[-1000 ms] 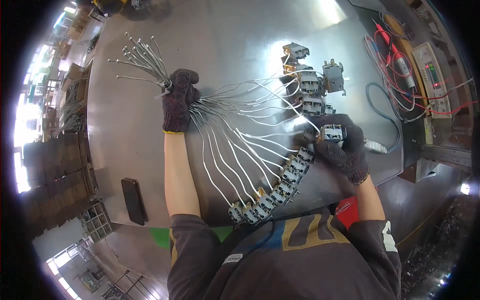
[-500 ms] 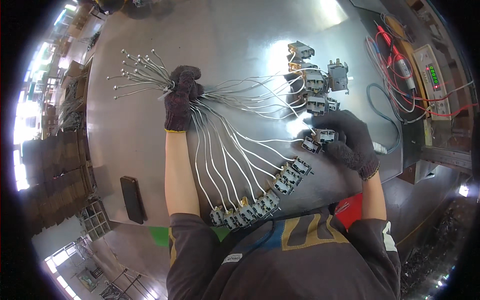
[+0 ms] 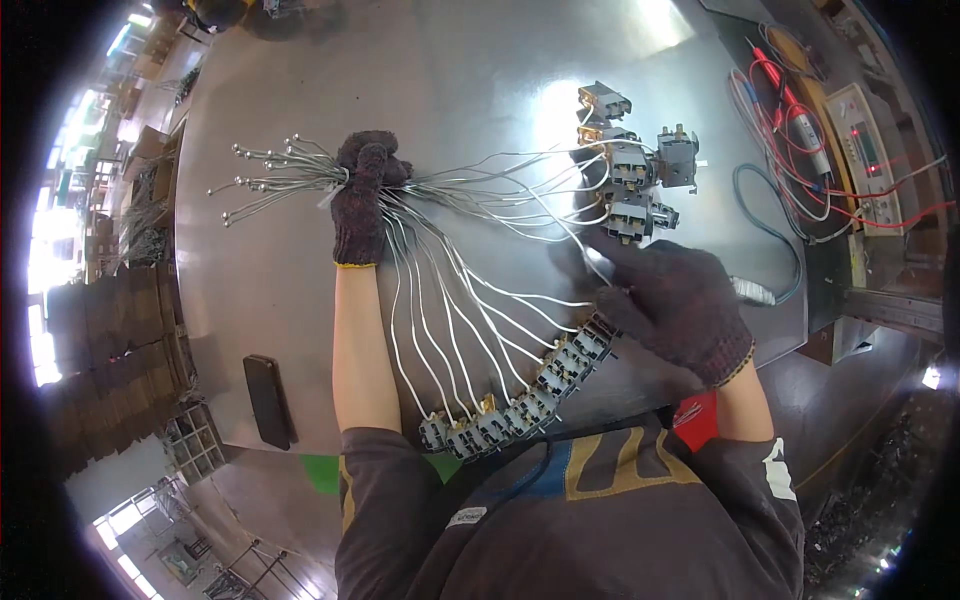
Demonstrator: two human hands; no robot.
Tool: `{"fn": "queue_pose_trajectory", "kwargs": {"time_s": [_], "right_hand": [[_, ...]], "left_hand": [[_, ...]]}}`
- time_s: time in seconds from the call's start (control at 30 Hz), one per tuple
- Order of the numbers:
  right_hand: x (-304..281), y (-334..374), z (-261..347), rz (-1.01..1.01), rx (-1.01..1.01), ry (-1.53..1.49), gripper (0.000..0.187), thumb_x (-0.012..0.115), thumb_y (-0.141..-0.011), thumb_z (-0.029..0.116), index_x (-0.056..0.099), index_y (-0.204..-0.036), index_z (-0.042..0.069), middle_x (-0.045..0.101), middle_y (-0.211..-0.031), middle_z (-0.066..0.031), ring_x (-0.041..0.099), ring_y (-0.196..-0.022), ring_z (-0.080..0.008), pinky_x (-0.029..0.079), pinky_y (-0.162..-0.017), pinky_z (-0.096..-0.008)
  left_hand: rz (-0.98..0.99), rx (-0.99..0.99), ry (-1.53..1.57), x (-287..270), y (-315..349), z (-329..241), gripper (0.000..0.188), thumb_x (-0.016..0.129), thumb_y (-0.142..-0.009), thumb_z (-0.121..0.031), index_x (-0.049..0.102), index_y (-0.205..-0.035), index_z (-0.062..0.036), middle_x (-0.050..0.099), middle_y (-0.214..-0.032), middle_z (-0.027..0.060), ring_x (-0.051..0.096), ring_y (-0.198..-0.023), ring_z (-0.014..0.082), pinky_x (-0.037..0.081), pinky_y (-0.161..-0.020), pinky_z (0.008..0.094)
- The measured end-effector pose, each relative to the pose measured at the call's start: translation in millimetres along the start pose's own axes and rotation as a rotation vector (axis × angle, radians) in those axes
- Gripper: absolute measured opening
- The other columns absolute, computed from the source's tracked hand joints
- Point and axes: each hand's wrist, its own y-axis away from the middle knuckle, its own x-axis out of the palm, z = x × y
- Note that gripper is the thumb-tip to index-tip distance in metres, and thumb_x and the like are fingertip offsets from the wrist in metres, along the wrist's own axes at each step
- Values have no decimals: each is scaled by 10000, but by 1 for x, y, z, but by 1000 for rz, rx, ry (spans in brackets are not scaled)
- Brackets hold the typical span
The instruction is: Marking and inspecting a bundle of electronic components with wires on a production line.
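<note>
My gloved left hand (image 3: 366,195) is closed around a bundle of thin silvery capillary tubes (image 3: 435,192); their small rounded tips (image 3: 270,160) fan out to its left. The tubes run right and downward to small grey thermostats with metal terminals. A curved row of several thermostats (image 3: 510,415) lies along the table's near edge, and another group of thermostats (image 3: 628,165) stands farther away at the right. My gloved right hand (image 3: 680,305) is over the row's right end, index finger and thumb apart. One tube leads under this hand, where its end is hidden.
A dark phone (image 3: 265,400) lies at the table's left near edge. At the right are a meter (image 3: 865,160) with a lit display, a red-handled tool (image 3: 785,90), and red and white leads. A blue-grey cable (image 3: 790,235) with a white wrapped end (image 3: 752,291) curls beside my right hand.
My right hand has moved left and toward me. One thermostat that stood apart near it now sits against the row; the other is out of sight. The tube tips have shifted slightly.
</note>
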Motion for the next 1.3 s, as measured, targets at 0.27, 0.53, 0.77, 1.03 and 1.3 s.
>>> {"fn": "queue_pose_trajectory", "kwargs": {"time_s": [0.27,0.53,0.77,1.03,1.3], "right_hand": [[9,-14,15,194,-2,49,646,665,-1016,381,499,-1618,214,734,-813,-98,732,-741,-313,567,-662,-465],[4,2,-22,350,36,-185,491,609,-1058,442,635,-1499,228,795,-1012,-141,773,-903,-344,612,-835,-467],[7,28,-41,-155,133,-536,311,763,-974,389,796,-1128,121,807,-1023,-122,798,-888,-294,624,-746,-399],[6,16,-42,-239,204,134,474,839,-869,526,734,-1110,131,725,-886,-96,758,-799,-275,603,-692,-415],[11,20,-41,-126,199,-76,428,817,-922,444,728,-1207,137,752,-1016,-90,758,-888,-293,616,-750,-432]], "left_hand": [[-106,-4,-89,11,2,-2,197,673,-1068,-221,702,-1123,-34,661,-810,54,652,-687,171,600,-692,365],[-161,38,-60,12,-2,1,158,701,-1058,-203,715,-1074,-46,552,-705,-2,497,-585,110,578,-656,370],[-80,7,-77,9,-1,-4,164,707,-1054,-204,719,-1065,-40,614,-774,0,525,-614,93,600,-685,359],[-56,-9,-110,3,-1,-2,203,681,-1078,-239,725,-1042,-44,645,-836,3,524,-614,86,586,-654,338],[-131,-64,-124,5,-2,-6,206,704,-1066,-244,725,-1057,-40,711,-911,36,562,-602,106,556,-573,314]]}}
